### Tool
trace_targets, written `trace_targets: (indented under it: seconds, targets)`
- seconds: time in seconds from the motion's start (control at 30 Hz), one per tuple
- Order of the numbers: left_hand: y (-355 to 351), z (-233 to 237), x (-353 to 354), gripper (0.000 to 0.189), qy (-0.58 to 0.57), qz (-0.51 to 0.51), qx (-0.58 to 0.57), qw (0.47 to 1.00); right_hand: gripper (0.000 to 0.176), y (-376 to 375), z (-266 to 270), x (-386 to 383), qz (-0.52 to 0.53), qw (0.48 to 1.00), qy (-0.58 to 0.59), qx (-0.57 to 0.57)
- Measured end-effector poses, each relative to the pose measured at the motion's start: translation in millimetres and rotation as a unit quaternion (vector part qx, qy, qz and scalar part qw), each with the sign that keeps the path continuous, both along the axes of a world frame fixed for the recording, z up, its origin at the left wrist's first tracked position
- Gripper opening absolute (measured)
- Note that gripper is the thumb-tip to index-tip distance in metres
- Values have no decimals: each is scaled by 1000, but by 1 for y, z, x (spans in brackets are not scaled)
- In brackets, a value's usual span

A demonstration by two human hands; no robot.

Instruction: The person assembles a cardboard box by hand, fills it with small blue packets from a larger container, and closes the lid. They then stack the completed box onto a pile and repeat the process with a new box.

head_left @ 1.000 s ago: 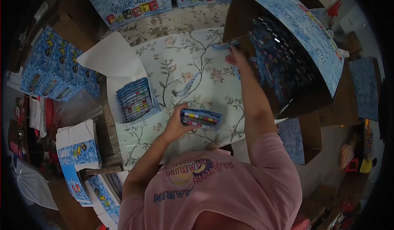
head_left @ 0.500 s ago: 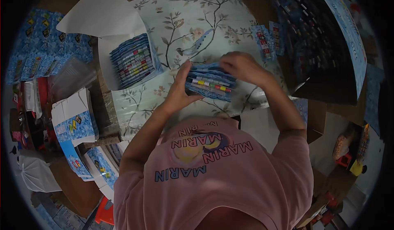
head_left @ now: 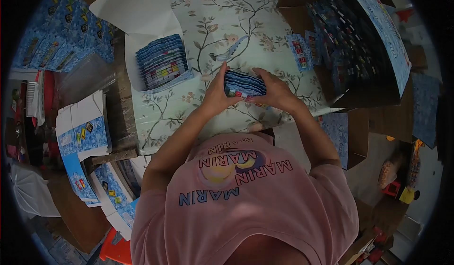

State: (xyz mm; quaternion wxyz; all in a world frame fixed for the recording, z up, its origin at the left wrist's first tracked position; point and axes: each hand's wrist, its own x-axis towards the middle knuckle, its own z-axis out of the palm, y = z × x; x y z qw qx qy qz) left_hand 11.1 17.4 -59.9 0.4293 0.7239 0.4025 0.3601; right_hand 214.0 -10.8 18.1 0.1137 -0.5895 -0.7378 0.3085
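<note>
A stack of blue packets (head_left: 245, 82) is gripped between my two hands above the flowered tablecloth. My left hand (head_left: 218, 92) wraps its left end, thumb at the near side. At the right end, my right hand (head_left: 278, 93) closes round the packets with bent fingers. The wavy upper edges face up, and a little coloured print shows at the near side. Left of my hands, an open white box (head_left: 134, 77) holds a row of similar blue packets (head_left: 161, 61).
At the right stands a big carton (head_left: 399, 38) full of packets, with a few loose packets (head_left: 299, 52) beside its opening. Flattened printed boxes (head_left: 85, 132) are stacked at the left. Behind them hang blue printed sheets (head_left: 61, 28). An orange stool (head_left: 116, 247) is at lower left.
My right hand has come down from the stack's top right to grip its right end. The stack has tilted, so its upper edges show more and its coloured faces less.
</note>
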Motion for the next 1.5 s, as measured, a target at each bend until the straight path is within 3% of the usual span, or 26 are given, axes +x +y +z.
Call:
trace_targets:
  seconds: [0.13,0.17,0.27,0.3,0.33,0.37,0.43,0.5,0.53,0.6,0.63,0.73,0.83,0.9,0.93,0.97,1.0,1.03,1.07,1.13,1.2,1.23,1.3,1.37,1.43,1.5]
  targets:
    - [-3,2,-4,113,62,-1,54,997,72,-4,0,-10,16,997,-78,6]
    - [-7,4,-7,101,63,8,86,994,72,-2,-2,-10,36,997,-68,16]
    - [-14,56,-33,86,35,27,105,993,67,20,9,-7,17,999,-44,14]
    - [-11,75,-46,65,-4,72,159,985,64,29,31,-12,-25,998,32,-48]
    - [-2,86,-63,65,-1,79,165,983,60,36,44,-15,-69,985,107,-113]
    - [13,94,-82,57,31,117,167,979,58,55,32,-13,-33,985,163,-38]
    - [46,97,-106,49,65,153,171,971,62,88,66,-51,-14,977,208,33]
    - [81,86,-121,40,232,271,266,896,65,122,90,-94,53,972,186,132]
    - [87,84,-125,40,232,274,272,893,66,142,94,-114,87,971,159,158]
    - [99,80,-134,44,368,208,120,898,64,173,94,-154,148,958,122,211]
    - [101,64,-140,46,363,194,183,893,62,186,90,-171,175,949,113,238]
    - [91,65,-145,46,357,163,167,904,59,226,42,-201,243,923,47,294]
    - [78,73,-150,45,341,150,186,909,64,236,12,-198,253,930,-51,262]
    - [70,87,-156,44,325,141,168,920,58,218,22,-188,221,920,7,323]
    - [66,93,-164,43,295,219,221,904,53,206,30,-181,183,902,67,386]
    - [63,95,-172,42,262,291,274,878,53,197,38,-173,183,903,65,384]
    - [67,95,-181,42,260,290,273,880,45,188,45,-164,93,960,7,265]
    - [74,93,-191,40,276,337,149,888,39,180,47,-158,-1,989,-51,137]
    - [79,91,-197,38,290,376,23,880,39,180,34,-154,-5,990,-54,130]
    - [94,81,-201,37,346,332,-11,878,37,181,10,-152,47,999,17,14]
    - [89,71,-198,37,398,292,-37,869,35,158,10,-138,55,995,-12,79]
    - [70,76,-191,40,379,284,20,880,34,143,17,-134,64,987,-40,145]
    - [49,90,-178,43,356,271,83,890,33,112,27,-111,56,986,-32,152]
    - [26,96,-158,48,277,243,-34,929,32,94,30,-88,41,989,-32,138]
    - [11,86,-137,48,294,218,-33,930,32,93,33,-73,21,998,-36,43]
    - [14,94,-121,49,302,216,-14,928,32,84,43,-63,32,990,-69,115]
